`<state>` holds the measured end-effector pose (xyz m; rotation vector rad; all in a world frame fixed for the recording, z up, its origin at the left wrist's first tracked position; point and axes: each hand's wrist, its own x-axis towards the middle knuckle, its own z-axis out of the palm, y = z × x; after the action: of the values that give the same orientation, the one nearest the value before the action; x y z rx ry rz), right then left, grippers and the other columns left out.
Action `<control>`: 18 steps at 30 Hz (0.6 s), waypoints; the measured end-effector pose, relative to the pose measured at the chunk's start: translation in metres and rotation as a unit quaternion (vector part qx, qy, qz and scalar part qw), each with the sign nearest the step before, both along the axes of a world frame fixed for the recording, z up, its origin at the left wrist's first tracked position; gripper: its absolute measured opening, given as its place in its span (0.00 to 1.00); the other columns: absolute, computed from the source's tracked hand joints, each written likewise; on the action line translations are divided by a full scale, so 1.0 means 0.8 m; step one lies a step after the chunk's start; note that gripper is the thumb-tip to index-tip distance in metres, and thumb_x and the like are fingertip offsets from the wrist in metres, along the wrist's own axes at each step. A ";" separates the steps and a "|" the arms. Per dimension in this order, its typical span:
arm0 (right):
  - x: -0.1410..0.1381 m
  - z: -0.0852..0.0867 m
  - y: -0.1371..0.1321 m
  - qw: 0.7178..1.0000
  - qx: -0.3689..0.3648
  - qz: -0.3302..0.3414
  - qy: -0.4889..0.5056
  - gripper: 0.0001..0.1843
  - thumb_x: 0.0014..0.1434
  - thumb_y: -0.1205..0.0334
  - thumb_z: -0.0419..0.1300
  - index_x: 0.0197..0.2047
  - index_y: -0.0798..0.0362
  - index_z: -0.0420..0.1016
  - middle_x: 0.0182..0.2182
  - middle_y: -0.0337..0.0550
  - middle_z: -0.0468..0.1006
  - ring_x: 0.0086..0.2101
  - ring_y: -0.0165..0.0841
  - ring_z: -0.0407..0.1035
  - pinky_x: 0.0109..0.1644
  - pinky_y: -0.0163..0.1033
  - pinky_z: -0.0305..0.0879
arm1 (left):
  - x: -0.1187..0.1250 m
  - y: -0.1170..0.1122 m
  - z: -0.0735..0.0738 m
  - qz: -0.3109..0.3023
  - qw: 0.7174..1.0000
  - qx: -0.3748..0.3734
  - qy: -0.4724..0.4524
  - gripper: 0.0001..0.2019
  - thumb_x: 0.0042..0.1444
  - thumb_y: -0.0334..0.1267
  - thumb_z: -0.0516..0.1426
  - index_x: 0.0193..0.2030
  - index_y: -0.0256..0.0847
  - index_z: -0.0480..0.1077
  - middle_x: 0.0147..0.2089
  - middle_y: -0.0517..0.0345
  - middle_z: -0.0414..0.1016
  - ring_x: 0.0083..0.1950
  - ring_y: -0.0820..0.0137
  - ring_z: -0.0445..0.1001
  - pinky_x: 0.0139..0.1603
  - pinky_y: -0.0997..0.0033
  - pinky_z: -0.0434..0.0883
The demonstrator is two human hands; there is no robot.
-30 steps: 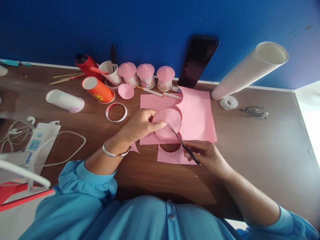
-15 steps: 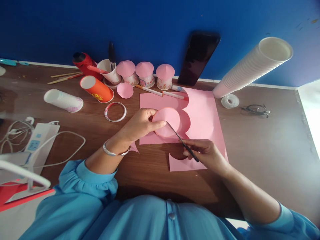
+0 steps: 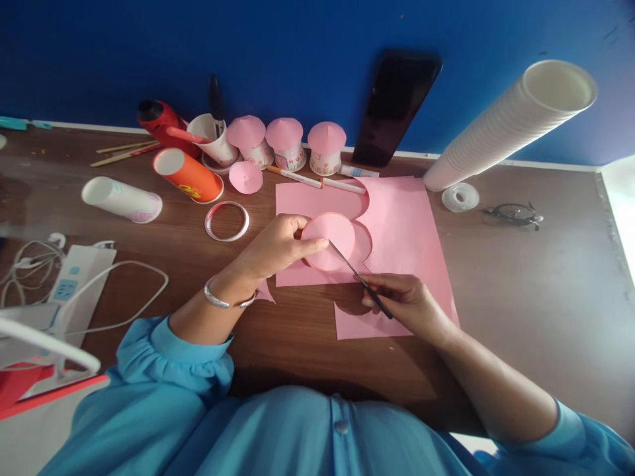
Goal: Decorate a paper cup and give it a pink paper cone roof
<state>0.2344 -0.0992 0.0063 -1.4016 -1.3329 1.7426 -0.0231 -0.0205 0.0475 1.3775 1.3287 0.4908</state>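
Note:
My left hand pinches a round pink paper disc at its left side, thumb on top. My right hand grips black-handled scissors, seen edge-on. Their thin blades lie across the disc from its lower right edge, with the tip close to my left thumb near the middle. Under the disc is a large pink paper sheet with rounded cut-outs. An offcut lies below my right hand, and a small scrap by my left wrist.
Behind stand several small cups with pink cone tops, a pink disc, pens and an orange cup. A phone leans on the blue wall. At right are stacked cups, tape and glasses.
The view has shifted slightly. Both hands, the disc and the scissors stay in nearly the same place, with the blade tip still near the disc's middle.

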 end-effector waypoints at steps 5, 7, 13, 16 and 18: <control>0.000 -0.002 0.000 1.000 0.009 0.001 -0.001 0.21 0.53 0.54 0.71 0.49 0.52 0.87 0.26 0.40 0.80 0.24 0.29 0.69 0.25 0.34 0.67 | -0.002 0.001 -0.004 0.000 1.000 0.002 0.000 0.17 0.51 0.51 0.66 0.32 0.36 0.76 0.26 0.61 0.71 0.29 0.72 0.66 0.29 0.72 0.60; 0.000 -0.002 0.000 1.000 0.013 0.007 -0.004 0.21 0.54 0.52 0.71 0.49 0.52 0.87 0.25 0.40 0.79 0.24 0.29 0.70 0.26 0.35 0.69 | -0.002 0.001 -0.006 0.001 1.000 0.000 -0.007 0.17 0.52 0.51 0.66 0.33 0.36 0.76 0.27 0.62 0.70 0.29 0.73 0.65 0.29 0.73 0.60; 0.003 -0.004 0.000 1.000 0.005 0.007 0.006 0.22 0.55 0.54 0.71 0.52 0.53 0.86 0.28 0.44 0.84 0.27 0.33 0.76 0.25 0.34 0.70 | -0.004 0.001 -0.007 -0.002 0.999 0.007 -0.035 0.16 0.54 0.50 0.66 0.34 0.37 0.77 0.30 0.60 0.73 0.31 0.72 0.67 0.31 0.72 0.62; 0.004 -0.002 0.000 1.000 0.001 0.007 0.005 0.22 0.55 0.55 0.71 0.51 0.53 0.86 0.28 0.44 0.85 0.26 0.33 0.77 0.24 0.34 0.70 | -0.003 0.001 -0.007 0.003 0.999 0.014 -0.028 0.15 0.53 0.49 0.65 0.33 0.38 0.76 0.29 0.60 0.73 0.30 0.71 0.67 0.30 0.72 0.62; 0.004 -0.001 0.000 1.000 0.000 0.006 0.007 0.21 0.55 0.56 0.71 0.51 0.53 0.86 0.27 0.44 0.85 0.25 0.32 0.76 0.24 0.33 0.69 | -0.003 0.001 -0.007 0.005 1.000 0.015 -0.021 0.14 0.53 0.49 0.65 0.32 0.38 0.76 0.28 0.61 0.73 0.29 0.71 0.67 0.29 0.71 0.63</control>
<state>0.2377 -0.0995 0.0058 -1.3828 -1.3359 1.7571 -0.0256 -0.0198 0.0423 1.3778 1.2995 0.5453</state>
